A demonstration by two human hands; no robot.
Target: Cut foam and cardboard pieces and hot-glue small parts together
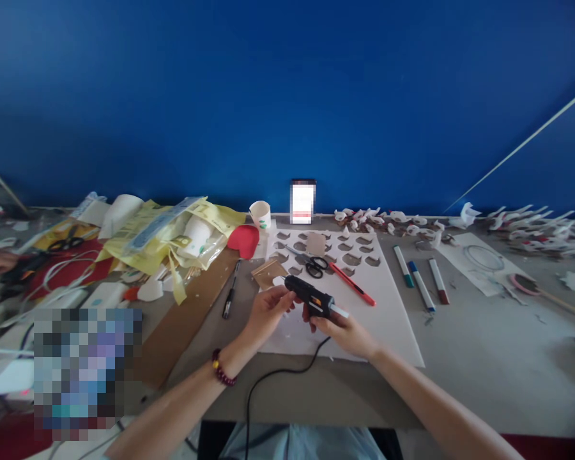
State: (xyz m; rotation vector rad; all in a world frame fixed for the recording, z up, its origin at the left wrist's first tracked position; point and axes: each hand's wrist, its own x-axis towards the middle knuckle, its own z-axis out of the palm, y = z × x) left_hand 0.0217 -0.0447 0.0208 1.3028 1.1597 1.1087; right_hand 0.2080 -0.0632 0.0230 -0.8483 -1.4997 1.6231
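Observation:
A black hot glue gun with a glue stick poking out of its back is gripped in my right hand. My left hand, with a beaded bracelet on the wrist, is closed near the gun's nozzle. Its fingers seem to pinch a small white piece, mostly hidden. Both hands are above a white sheet with several curved cut-outs. Scissors, a red pen and a brown square lie just beyond the hands.
The gun's cord runs down off the table edge. Left are a black pen, cardboard, yellow packaging and a paper cup. Markers and white paper birds lie right. A phone leans on the blue wall.

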